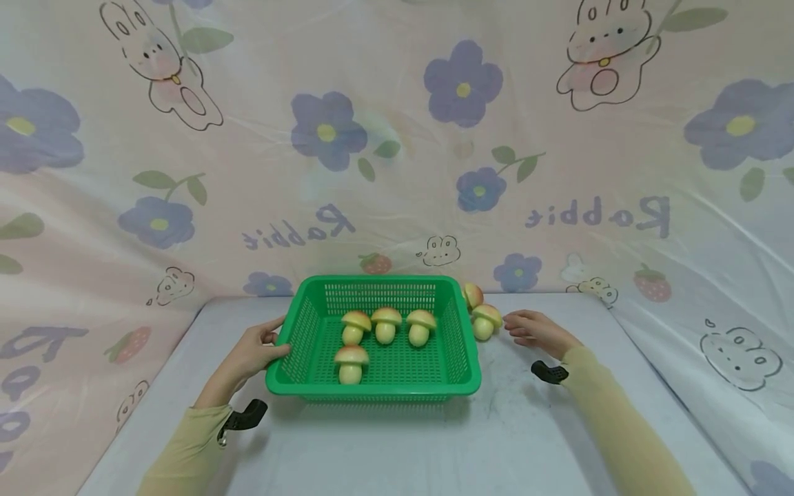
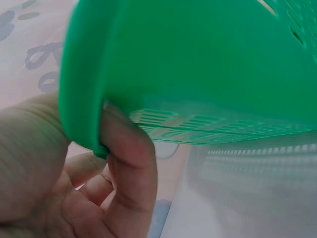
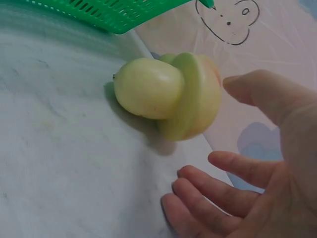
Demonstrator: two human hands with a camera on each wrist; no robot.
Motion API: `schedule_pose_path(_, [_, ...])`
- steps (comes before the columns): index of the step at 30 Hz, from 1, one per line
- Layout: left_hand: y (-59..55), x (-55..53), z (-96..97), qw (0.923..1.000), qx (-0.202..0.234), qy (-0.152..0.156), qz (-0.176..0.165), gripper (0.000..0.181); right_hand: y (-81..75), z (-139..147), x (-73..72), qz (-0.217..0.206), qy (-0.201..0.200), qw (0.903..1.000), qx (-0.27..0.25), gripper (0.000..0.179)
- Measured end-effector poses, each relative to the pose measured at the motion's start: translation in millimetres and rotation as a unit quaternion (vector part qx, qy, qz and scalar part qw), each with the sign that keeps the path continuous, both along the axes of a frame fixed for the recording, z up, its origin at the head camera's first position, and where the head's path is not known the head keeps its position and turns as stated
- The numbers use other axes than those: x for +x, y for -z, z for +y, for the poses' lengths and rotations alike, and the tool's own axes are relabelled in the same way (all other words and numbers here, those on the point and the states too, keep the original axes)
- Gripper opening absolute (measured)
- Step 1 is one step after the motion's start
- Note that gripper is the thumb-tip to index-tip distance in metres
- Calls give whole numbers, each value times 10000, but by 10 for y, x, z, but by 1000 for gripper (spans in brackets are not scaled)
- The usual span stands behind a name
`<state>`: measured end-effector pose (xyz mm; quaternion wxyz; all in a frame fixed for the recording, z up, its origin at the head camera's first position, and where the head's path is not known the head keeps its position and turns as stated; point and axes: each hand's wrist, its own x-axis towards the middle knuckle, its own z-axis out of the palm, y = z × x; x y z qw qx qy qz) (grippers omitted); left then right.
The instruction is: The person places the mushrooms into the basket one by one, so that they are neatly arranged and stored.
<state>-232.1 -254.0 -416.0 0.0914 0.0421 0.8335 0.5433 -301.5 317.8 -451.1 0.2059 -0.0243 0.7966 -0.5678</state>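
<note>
My left hand (image 1: 253, 353) grips the left rim of a green plastic basket (image 1: 372, 390), with a digit (image 2: 130, 144) tucked under the lip in the left wrist view. Several toy mushrooms (image 1: 387, 325) with cream stems and yellow-red caps stand inside the basket. Outside its right wall is another mushroom (image 1: 486, 322), partly covering one more mushroom (image 1: 473, 295) behind it. Just right of that nearer mushroom, my right hand (image 1: 540, 331) is held with its fingers spread loosely. In the right wrist view, a gap shows between the fingers and the mushroom's cap (image 3: 200, 106).
A white-covered table (image 1: 397, 448) lies under everything. Behind it hangs a cloth (image 1: 397, 186) printed with rabbits and flowers, reaching round both sides. A black band (image 1: 245, 417) sits on the left wrist, another band (image 1: 549, 373) on the right.
</note>
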Motion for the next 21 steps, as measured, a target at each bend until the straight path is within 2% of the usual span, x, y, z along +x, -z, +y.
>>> schedule_pose_path(10, [-5, 9, -1, 10000, -22, -8, -47, 72, -19, -134, -68, 18, 59, 9998, 165, 70])
schedule_pose_path(21, [8, -8, -6, 10000, -19, -34, -58, 72, -5, -277, -188, 34, 343, 9988, 354, 79])
